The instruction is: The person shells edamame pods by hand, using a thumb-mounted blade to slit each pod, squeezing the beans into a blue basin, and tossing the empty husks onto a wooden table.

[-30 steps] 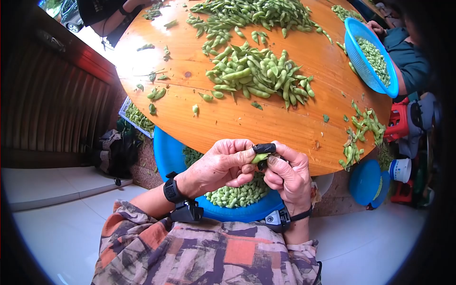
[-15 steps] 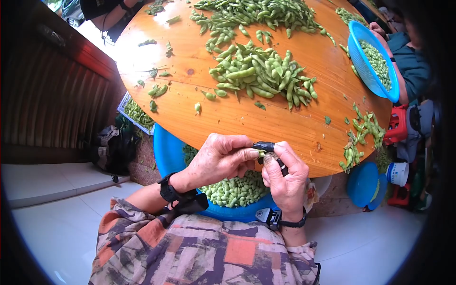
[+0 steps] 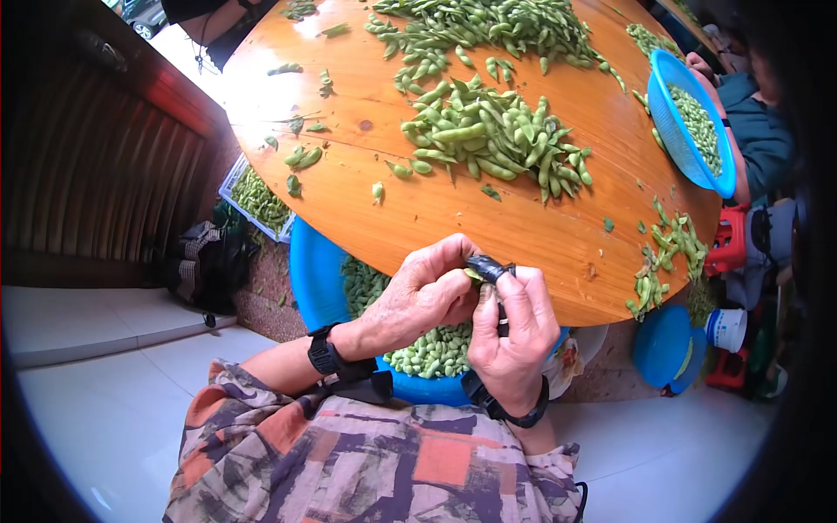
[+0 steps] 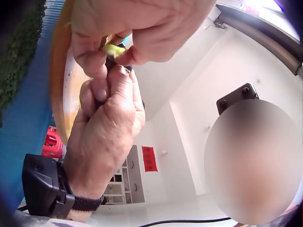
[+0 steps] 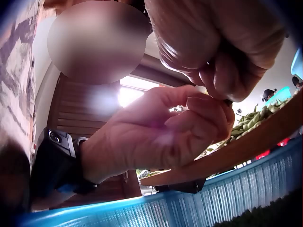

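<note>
Between both hands, above a blue basket (image 3: 316, 266), is a green soybean pod (image 4: 113, 50), mostly covered by fingers. My left hand (image 3: 427, 292) pinches it from the left with thumb and fingertips. From the right, my right hand (image 3: 516, 336) grips it with thumb and curled fingers; black wrapping (image 3: 490, 268) covers an index fingertip there. Below the hands, shelled green soybeans (image 3: 427, 353) lie in the basket, beside a dark green mass (image 3: 362, 288). A heap of unshelled soybean pods (image 3: 497, 135) lies on the wooden table (image 3: 349, 200) ahead.
More pods (image 3: 514, 30) are piled farther back, and pod scraps (image 3: 667, 253) lie by the right edge. At the right a person in a dark green sleeve (image 3: 767, 131) sits by a tilted blue colander (image 3: 667, 122). A white crate (image 3: 235, 179) stands left, below the table.
The right hand has turned, its back now facing the camera more, and sits slightly lower. The left hand has shifted a little right. Less of the pod shows between the fingers than one second ago.
</note>
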A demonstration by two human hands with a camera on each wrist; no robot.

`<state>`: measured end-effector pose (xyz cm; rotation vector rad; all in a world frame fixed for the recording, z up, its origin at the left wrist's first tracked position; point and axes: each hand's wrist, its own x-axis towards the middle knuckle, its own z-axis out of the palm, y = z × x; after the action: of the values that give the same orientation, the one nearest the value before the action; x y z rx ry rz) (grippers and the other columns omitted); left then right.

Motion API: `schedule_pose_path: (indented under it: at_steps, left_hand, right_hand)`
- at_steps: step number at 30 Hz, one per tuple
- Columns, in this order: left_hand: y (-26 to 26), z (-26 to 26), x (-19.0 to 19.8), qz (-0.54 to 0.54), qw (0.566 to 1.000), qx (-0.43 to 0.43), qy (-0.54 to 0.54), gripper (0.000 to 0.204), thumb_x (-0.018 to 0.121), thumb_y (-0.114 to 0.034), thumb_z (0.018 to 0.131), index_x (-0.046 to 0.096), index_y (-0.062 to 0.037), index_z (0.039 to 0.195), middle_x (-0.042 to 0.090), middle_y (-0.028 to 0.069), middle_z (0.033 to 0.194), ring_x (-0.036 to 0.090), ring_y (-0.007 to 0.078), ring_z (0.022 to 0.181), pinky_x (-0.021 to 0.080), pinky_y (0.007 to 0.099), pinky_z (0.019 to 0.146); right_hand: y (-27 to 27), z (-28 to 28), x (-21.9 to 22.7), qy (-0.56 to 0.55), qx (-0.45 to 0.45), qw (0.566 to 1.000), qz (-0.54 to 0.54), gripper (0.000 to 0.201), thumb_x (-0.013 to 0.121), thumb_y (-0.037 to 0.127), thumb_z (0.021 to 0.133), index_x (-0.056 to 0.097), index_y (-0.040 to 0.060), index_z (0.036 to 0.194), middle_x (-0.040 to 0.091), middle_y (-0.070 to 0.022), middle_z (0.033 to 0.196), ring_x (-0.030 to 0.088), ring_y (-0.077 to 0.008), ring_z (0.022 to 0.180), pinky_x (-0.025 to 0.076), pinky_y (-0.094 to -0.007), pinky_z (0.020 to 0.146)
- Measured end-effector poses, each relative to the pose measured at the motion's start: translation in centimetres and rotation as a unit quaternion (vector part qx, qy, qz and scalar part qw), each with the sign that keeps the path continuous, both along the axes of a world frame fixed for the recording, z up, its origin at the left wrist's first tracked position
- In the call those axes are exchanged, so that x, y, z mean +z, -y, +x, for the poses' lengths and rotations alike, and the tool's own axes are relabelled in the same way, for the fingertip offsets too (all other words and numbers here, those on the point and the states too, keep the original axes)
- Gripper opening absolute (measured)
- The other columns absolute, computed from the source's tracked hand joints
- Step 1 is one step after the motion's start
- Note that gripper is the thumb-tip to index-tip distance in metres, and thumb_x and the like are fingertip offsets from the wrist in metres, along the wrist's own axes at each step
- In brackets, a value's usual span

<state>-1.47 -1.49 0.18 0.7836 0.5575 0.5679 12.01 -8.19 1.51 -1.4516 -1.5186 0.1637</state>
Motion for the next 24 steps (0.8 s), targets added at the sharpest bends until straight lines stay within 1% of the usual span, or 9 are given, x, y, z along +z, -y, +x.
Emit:
schedule_pose_path:
  at_steps: [3, 5, 7, 9, 11, 13, 16, 18, 24]
  left_hand:
    - [-0.3, -0.4, -0.2, -0.057, 0.997, -0.009, 0.052, 0.021, 0.043, 0.001, 0.094, 0.057, -0.0017, 0.109, 0.057, -0.0002, 0.082, 0.049, 0.0064, 0.064, 0.039, 0.0204, 0.055]
    - [-0.5, -1.3, -1.0, 0.069, 0.984, -0.166, 0.000, 0.019, 0.045, -0.003, 0.096, 0.060, -0.0019, 0.109, 0.061, 0.0011, 0.085, 0.054, 0.0080, 0.070, 0.044, 0.0217, 0.062]
    - [-0.4, -2.2, 0.9, 0.245, 0.931, -0.267, -0.044, 0.019, 0.053, -0.009, 0.098, 0.063, 0.0014, 0.110, 0.069, 0.0087, 0.093, 0.067, 0.0140, 0.091, 0.051, 0.0284, 0.082]
    - [-0.6, -3.2, 0.7, 0.394, 0.886, -0.239, -0.054, 0.013, 0.061, -0.005, 0.091, 0.065, 0.0011, 0.102, 0.069, 0.0126, 0.089, 0.069, 0.0236, 0.081, 0.054, 0.0338, 0.074]
    - [-2.0, -4.2, 2.3, 0.443, 0.877, -0.057, -0.178, 0.013, 0.066, -0.004, 0.088, 0.065, 0.0000, 0.100, 0.068, 0.0152, 0.085, 0.068, 0.0298, 0.079, 0.054, 0.0351, 0.070]
    - [-4.2, -4.7, 1.7, 0.574, 0.731, 0.125, -0.347, 0.016, 0.071, 0.000, 0.082, 0.064, -0.0014, 0.096, 0.065, 0.0129, 0.082, 0.065, 0.0272, 0.067, 0.052, 0.0330, 0.063]
    - [-6.1, -5.0, 1.3, 0.561, 0.683, 0.168, -0.436, 0.014, 0.072, -0.003, 0.082, 0.063, -0.0018, 0.092, 0.062, 0.0136, 0.079, 0.064, 0.0318, 0.069, 0.052, 0.0377, 0.063]
    - [-6.6, -4.8, 0.0, 0.604, 0.610, 0.158, -0.488, 0.012, 0.068, -0.008, 0.084, 0.061, -0.0014, 0.092, 0.062, 0.0149, 0.084, 0.064, 0.0359, 0.078, 0.051, 0.0420, 0.068]
    - [-7.8, -5.2, -0.4, 0.620, 0.549, 0.134, -0.544, 0.013, 0.058, -0.005, 0.085, 0.054, 0.0014, 0.096, 0.056, 0.0182, 0.088, 0.061, 0.0376, 0.085, 0.052, 0.0459, 0.072]
  right_hand:
    - [0.2, 1.7, 0.0, -0.032, 0.023, 0.999, -0.023, 0.018, 0.060, -0.009, 0.084, 0.062, -0.0043, 0.101, 0.055, -0.0128, 0.084, 0.058, -0.0243, 0.064, 0.048, -0.0316, 0.054]
    - [1.6, 3.1, 1.0, -0.278, 0.006, 0.947, -0.163, 0.018, 0.058, -0.009, 0.083, 0.064, -0.0057, 0.100, 0.054, -0.0096, 0.079, 0.055, -0.0174, 0.058, 0.042, -0.0279, 0.051]
    - [2.8, 6.3, 3.7, -0.317, 0.001, 0.908, -0.276, 0.021, 0.057, -0.009, 0.080, 0.067, -0.0062, 0.097, 0.053, -0.0076, 0.074, 0.052, -0.0125, 0.055, 0.038, -0.0264, 0.049]
    - [4.7, 10.9, 5.0, -0.061, 0.116, 0.949, -0.288, 0.021, 0.058, -0.008, 0.077, 0.069, -0.0055, 0.095, 0.055, -0.0080, 0.070, 0.052, -0.0129, 0.054, 0.037, -0.0278, 0.048]
    - [7.8, 13.8, 5.5, -0.019, 0.080, 0.919, -0.385, 0.023, 0.058, -0.007, 0.077, 0.068, -0.0059, 0.098, 0.057, -0.0082, 0.068, 0.052, -0.0135, 0.053, 0.037, -0.0279, 0.049]
    - [9.6, 15.1, 5.2, 0.009, -0.060, 0.917, -0.394, 0.023, 0.058, -0.007, 0.079, 0.067, -0.0061, 0.099, 0.057, -0.0078, 0.066, 0.050, -0.0127, 0.051, 0.037, -0.0279, 0.048]
    - [10.2, 15.5, 4.7, -0.060, -0.111, 0.917, -0.379, 0.017, 0.059, -0.005, 0.084, 0.065, -0.0070, 0.099, 0.057, -0.0055, 0.066, 0.046, -0.0084, 0.050, 0.035, -0.0252, 0.046]
    - [9.6, 15.1, 4.2, -0.094, -0.100, 0.925, -0.354, 0.015, 0.059, -0.004, 0.087, 0.066, -0.0078, 0.100, 0.056, -0.0026, 0.066, 0.045, -0.0058, 0.051, 0.032, -0.0232, 0.046]
    - [6.6, 12.9, 3.6, -0.094, -0.041, 0.936, -0.338, 0.018, 0.060, -0.004, 0.086, 0.067, -0.0076, 0.102, 0.058, -0.0045, 0.068, 0.048, -0.0080, 0.051, 0.035, -0.0240, 0.047]
